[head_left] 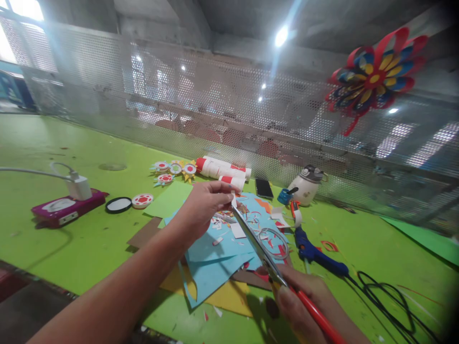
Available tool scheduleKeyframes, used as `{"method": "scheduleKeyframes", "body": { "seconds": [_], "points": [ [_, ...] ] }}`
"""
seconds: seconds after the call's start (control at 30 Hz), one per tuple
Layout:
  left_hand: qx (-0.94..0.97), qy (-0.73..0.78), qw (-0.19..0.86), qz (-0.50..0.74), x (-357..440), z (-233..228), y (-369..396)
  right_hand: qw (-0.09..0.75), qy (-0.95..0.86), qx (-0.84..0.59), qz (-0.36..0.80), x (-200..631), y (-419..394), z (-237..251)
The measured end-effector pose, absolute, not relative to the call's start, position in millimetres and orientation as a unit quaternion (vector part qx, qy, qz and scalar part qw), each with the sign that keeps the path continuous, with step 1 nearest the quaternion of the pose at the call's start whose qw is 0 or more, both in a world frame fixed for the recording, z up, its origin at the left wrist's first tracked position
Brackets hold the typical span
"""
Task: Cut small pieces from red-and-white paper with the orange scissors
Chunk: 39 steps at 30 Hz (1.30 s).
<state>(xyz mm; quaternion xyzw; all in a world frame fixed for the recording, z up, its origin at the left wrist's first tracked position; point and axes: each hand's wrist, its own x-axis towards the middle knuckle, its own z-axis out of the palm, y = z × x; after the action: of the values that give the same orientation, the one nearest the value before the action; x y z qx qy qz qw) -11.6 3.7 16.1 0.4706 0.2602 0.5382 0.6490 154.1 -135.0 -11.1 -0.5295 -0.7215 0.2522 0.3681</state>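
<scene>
My left hand (206, 205) is closed in a pinch on a small piece of white paper (234, 198). In my right hand (304, 298) is a pair of scissors (260, 248) with long metal blades and red handles. The blade tips reach up to the white paper at my left fingertips. Beneath both hands lie sheets of light blue paper (215, 277), strewn with red, white and orange paper scraps. A white cut piece (238, 231) and a clear ring (274, 242) rest among the scraps.
A blue glue gun (319, 255) with a black cable lies at right. Behind are a phone (264, 188), a bottle (306, 186) and rolled white-and-red tubes (225, 168). Leftward sit a purple power strip (70, 208) and decorated discs (142, 200). A perforated metal screen (215, 100) borders the green table (89, 248).
</scene>
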Motion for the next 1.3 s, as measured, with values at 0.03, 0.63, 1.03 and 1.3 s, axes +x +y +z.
{"method": "scheduleKeyframes", "body": {
  "seconds": [0.03, 0.63, 1.03, 1.3],
  "points": [
    [0.47, 0.26, 0.65, 0.537, -11.5, 16.4, 3.4, 0.373, -0.722, -0.529, 0.245, 153.5, -135.1, -10.5],
    [0.478, 0.268, 0.649, 0.528, -12.5, 15.0, 4.4, 0.335, -0.754, -0.526, 0.205, 158.7, -133.0, -11.7],
    [0.513, 0.288, 0.609, 0.531, -12.1, 15.3, 3.8, 0.354, -0.752, -0.509, 0.223, 157.7, -133.3, -15.0],
    [0.536, 0.297, 0.585, 0.532, -12.6, 13.7, 5.9, 0.334, -0.749, -0.518, 0.241, 156.9, -133.3, -11.2]
  ]
}}
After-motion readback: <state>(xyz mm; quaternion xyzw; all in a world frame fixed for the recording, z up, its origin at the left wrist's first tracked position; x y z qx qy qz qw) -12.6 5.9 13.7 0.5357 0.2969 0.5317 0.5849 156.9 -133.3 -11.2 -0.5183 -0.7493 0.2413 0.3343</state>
